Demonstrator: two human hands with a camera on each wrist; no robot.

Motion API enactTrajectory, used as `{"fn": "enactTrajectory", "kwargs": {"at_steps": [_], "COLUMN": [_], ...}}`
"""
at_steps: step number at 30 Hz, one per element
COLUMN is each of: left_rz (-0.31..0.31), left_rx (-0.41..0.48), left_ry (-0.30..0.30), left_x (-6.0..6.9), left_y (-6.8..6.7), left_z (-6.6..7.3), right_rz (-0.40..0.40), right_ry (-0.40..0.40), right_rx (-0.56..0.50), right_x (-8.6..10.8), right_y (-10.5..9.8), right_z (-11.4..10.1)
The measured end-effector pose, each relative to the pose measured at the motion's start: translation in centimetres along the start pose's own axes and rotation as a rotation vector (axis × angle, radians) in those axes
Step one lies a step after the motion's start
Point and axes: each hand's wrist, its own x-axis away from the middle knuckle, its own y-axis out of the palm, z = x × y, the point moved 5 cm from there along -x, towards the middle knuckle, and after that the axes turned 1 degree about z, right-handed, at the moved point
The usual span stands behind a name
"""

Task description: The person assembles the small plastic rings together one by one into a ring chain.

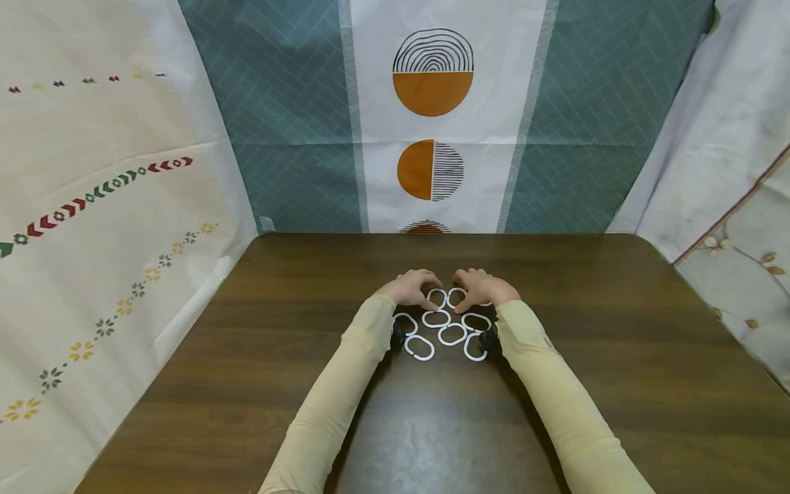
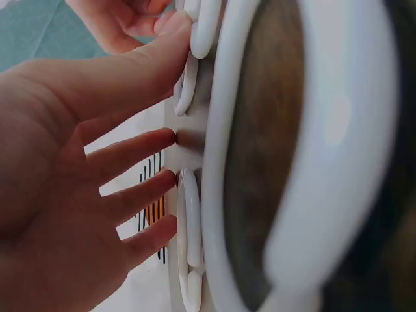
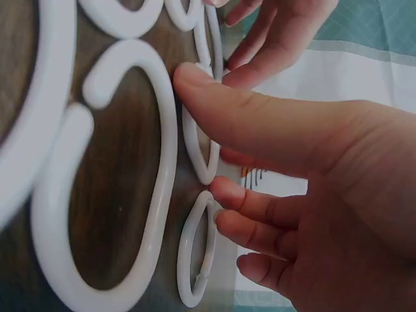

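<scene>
Several white oval curtain rings (image 1: 453,344), each with a small gap in its loop, lie flat in a loose cluster. My left hand (image 1: 412,288) is at the cluster's far left, thumb and index finger on either side of an upper ring (image 1: 437,289). In the left wrist view its other fingers are spread and nearly straight. My right hand (image 1: 485,288) mirrors it over a neighbouring ring (image 1: 448,299), its thumb and index finger apart. The right wrist view shows a large ring (image 3: 170,130) close below its thumb. Neither hand visibly lifts a ring.
The rings lie on a brown wooden table (image 1: 247,357). Black wrist cameras sit under both cuffs, partly covering nearby rings. A patterned teal and white cloth (image 1: 296,123) hangs behind the far edge, and pale printed cloths (image 1: 111,219) hang at both sides.
</scene>
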Motion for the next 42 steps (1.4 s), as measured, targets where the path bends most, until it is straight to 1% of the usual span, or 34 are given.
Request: {"fn": "enactTrajectory", "kwargs": {"at_steps": [3, 6, 9, 11, 13, 18, 20, 23, 26, 29, 32, 34, 38, 42], "left_rz": [0.003, 0.016, 0.021, 0.018, 0.009, 0.001, 0.012, 0.027, 0.029, 0.041, 0.077, 0.103, 0.142, 0.189], "left_rx": [-0.013, -0.027, -0.045, -0.048, -0.038, 0.01, 0.02, 0.054, 0.134, 0.225, 0.27, 0.289, 0.292, 0.285], "left_ry": [0.005, 0.004, 0.012, 0.025, 0.047, 0.097, 0.112, 0.126, 0.132, 0.124, 0.121, 0.128, 0.141, 0.141], "left_x": [-0.2, -0.4, -0.4, -0.4, -0.4, -0.6, -0.6, -0.4, -0.1, 0.3, 0.6, 0.8, 1.1, 1.6], "left_y": [-0.1, -0.2, -0.1, -0.1, 0.1, 0.2, 0.0, -0.2, -0.4, -0.5, -0.6, -0.8, -1.3, -2.0], "left_z": [-0.2, -0.2, 0.0, 0.3, 0.7, 1.2, 1.2, 1.2, 1.0, 0.5, 0.1, -0.1, 0.0, 0.4], "right_rz": [-0.029, -0.055, -0.07, -0.066, -0.058, -0.061, -0.052, -0.023, 0.013, 0.052, 0.094, 0.115, 0.139, 0.165], "right_ry": [-0.02, -0.037, -0.02, -0.011, -0.004, -0.007, -0.039, -0.107, -0.153, -0.174, -0.189, -0.198, -0.226, -0.274], "right_rx": [0.004, 0.038, 0.082, 0.103, 0.094, -0.008, -0.038, -0.071, -0.101, -0.146, -0.201, -0.246, -0.356, -0.507], "right_x": [-0.5, -0.9, -1.1, -1.2, -1.2, -1.2, -1.1, -0.9, -0.6, -0.4, -0.2, 0.0, 0.5, 1.1], "right_y": [-0.2, -0.4, -0.5, -0.5, -0.5, -0.5, -0.6, -0.9, -1.2, -1.2, -1.2, -1.2, -1.4, -1.8], "right_z": [-0.2, -0.4, -0.4, -0.3, -0.3, -0.4, -0.6, -0.8, -0.8, -0.4, 0.1, 0.3, 0.4, 0.3]}}
